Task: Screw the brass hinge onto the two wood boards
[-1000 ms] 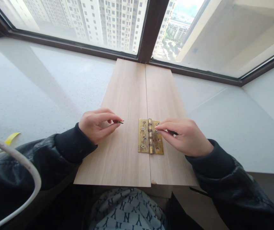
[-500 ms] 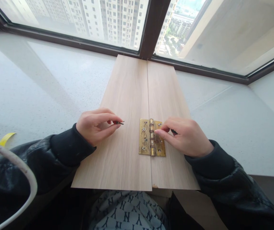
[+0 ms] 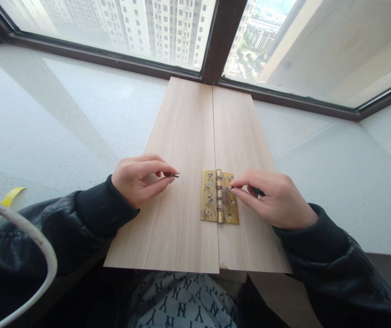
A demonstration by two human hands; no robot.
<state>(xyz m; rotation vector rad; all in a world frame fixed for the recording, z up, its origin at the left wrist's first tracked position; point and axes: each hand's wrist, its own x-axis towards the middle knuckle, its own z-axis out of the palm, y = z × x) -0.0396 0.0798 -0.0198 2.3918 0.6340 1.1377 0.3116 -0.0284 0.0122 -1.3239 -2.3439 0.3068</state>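
Left hand: I am pinching thin, dark, screw-like pieces [image 3: 174, 175] in my left hand [image 3: 140, 181], over the left board [image 3: 168, 228].
Right hand: My right hand [image 3: 272, 197] is pinching a small screw [image 3: 230, 188] at the hinge's right leaf.
Hinge: The brass hinge [image 3: 219, 197] is lying flat, straddling the boards' seam.
Window: A dark frame [image 3: 212, 54] is standing beyond.

Small dark pieces [image 3: 174, 175], left hand [image 3: 141, 180]: too small to identify. Dark item [image 3: 259, 192], right hand [image 3: 277, 198]: mostly hidden by fingers. Hinge [image 3: 211, 205]: right edge partly covered. White cable [image 3: 52, 264]: cut off left and below.
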